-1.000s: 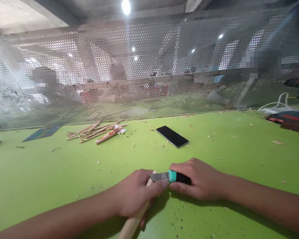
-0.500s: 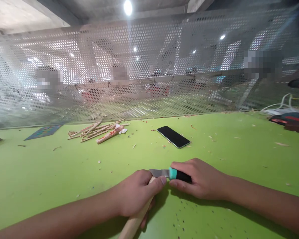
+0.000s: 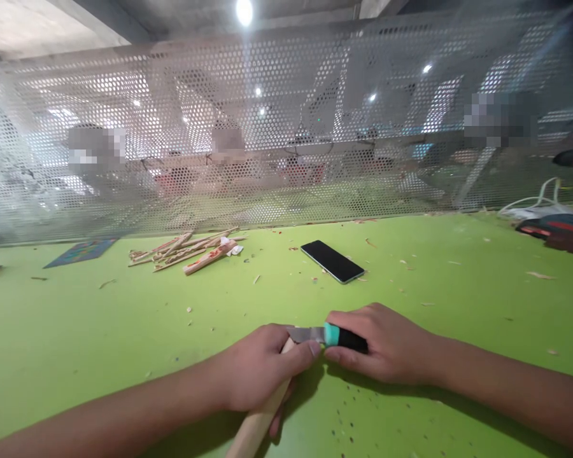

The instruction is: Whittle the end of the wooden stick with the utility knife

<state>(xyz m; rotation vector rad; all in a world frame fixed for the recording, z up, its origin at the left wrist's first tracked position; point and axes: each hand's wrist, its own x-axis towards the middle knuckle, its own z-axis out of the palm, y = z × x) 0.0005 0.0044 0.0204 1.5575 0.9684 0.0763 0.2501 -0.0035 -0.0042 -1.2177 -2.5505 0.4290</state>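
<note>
Wrapped round a pale wooden stick (image 3: 256, 425), my left hand (image 3: 262, 369) keeps it slanting up from the bottom edge. Its thumb lies along the stick near the upper end, close under the blade. My right hand (image 3: 382, 346) is closed on a carving knife (image 3: 346, 337) with a black and teal handle. The short metal blade points left and lies across the stick's upper end, by the left thumb and knuckles. The left fingers under the stick are partly hidden.
A black phone (image 3: 333, 261) lies ahead on the green table (image 3: 100, 337). Wood strips (image 3: 176, 251), a patterned sheet (image 3: 81, 253) and scattered shavings are on it too. A power drill (image 3: 563, 226) and white cable (image 3: 539, 202) sit far right. A perforated screen (image 3: 277, 140) runs behind, with people beyond.
The blade has turned slightly and sits a little flatter across the stick's end. Both hands keep their grips and have hardly moved.
</note>
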